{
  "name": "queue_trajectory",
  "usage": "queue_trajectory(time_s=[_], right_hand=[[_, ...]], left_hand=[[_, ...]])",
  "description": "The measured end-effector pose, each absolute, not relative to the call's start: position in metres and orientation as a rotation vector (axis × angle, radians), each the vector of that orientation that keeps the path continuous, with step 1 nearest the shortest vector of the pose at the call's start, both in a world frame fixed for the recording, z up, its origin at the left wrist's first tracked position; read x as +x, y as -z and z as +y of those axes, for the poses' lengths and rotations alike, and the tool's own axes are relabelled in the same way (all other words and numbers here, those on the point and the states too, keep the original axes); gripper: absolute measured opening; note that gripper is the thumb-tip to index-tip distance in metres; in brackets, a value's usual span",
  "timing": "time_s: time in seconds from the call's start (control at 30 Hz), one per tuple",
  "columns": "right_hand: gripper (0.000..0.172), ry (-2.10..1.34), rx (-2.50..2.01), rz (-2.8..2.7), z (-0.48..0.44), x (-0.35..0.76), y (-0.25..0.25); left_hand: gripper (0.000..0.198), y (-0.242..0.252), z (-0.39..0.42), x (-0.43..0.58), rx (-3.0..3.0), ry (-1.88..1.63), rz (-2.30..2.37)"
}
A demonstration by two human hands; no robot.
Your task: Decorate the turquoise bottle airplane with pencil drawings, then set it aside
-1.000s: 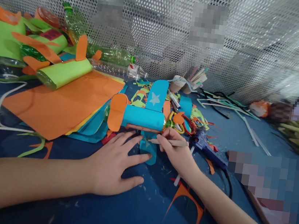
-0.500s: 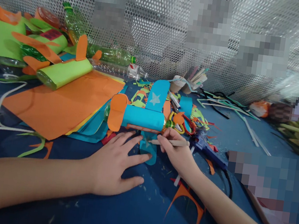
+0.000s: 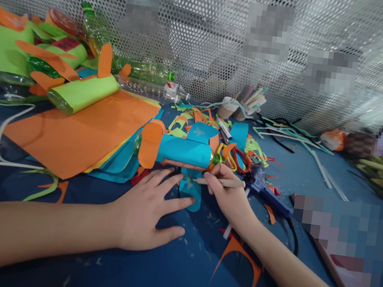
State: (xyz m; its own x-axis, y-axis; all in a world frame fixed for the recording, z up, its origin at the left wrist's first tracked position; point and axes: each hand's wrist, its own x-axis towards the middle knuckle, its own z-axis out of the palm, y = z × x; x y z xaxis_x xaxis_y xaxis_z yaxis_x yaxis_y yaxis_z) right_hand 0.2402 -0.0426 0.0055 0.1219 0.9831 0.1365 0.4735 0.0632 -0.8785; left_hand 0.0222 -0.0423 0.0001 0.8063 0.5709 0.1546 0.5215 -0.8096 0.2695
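A plastic bottle wrapped in blue paper (image 3: pixel 185 150) lies on its side, its green cap to the right. An orange paper piece (image 3: pixel 151 144) stands at its left end. Blue paper wings stick out on both sides: the far wing (image 3: pixel 202 132) and the near wing (image 3: pixel 191 201), each with a pale star. In my right hand (image 3: pixel 224 185) is a light-coloured pen (image 3: pixel 230 183), its tip on the near wing's star. My left hand (image 3: pixel 149 208) lies flat with fingers spread, the index fingertip at the near wing's edge.
Orange and blue paper sheets (image 3: pixel 83 134) lie left, with a green paper-covered bottle (image 3: pixel 83 94) on top. A blue glue gun (image 3: pixel 269 194), scissors (image 3: pixel 240 159) and paper scraps lie right. Cups with sticks (image 3: pixel 249 106) stand by the perforated metal screen (image 3: pixel 206 32).
The far blue wing has tipped down away from me, from raised to lower. My right hand and the pen have shifted very slightly right; my left hand stays in place.
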Motion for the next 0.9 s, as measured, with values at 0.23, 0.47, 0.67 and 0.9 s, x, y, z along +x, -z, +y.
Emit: queue_trajectory(time_s=[0.23,0.47,0.67,0.9], right_hand=[[0.026,-0.731,-1.548,-1.489,-0.0426,0.2402,-0.0058],[0.025,-0.756,-1.543,-1.479,-0.0415,0.2403,-0.0039],[0.025,-0.773,-1.528,-1.483,-0.0420,0.2418,-0.0024],[0.025,-0.772,-1.521,-1.487,-0.0421,0.2418,-0.0027]], left_hand=[[0.053,0.0002,-0.0425,0.0228,2.779,-0.348,0.853],[0.053,-0.0005,-0.0425,0.0229,2.775,-0.344,0.850],[0.053,0.0000,-0.0421,0.0228,2.776,-0.311,0.847],[0.053,0.0002,-0.0426,0.0223,2.772,-0.348,0.846]])
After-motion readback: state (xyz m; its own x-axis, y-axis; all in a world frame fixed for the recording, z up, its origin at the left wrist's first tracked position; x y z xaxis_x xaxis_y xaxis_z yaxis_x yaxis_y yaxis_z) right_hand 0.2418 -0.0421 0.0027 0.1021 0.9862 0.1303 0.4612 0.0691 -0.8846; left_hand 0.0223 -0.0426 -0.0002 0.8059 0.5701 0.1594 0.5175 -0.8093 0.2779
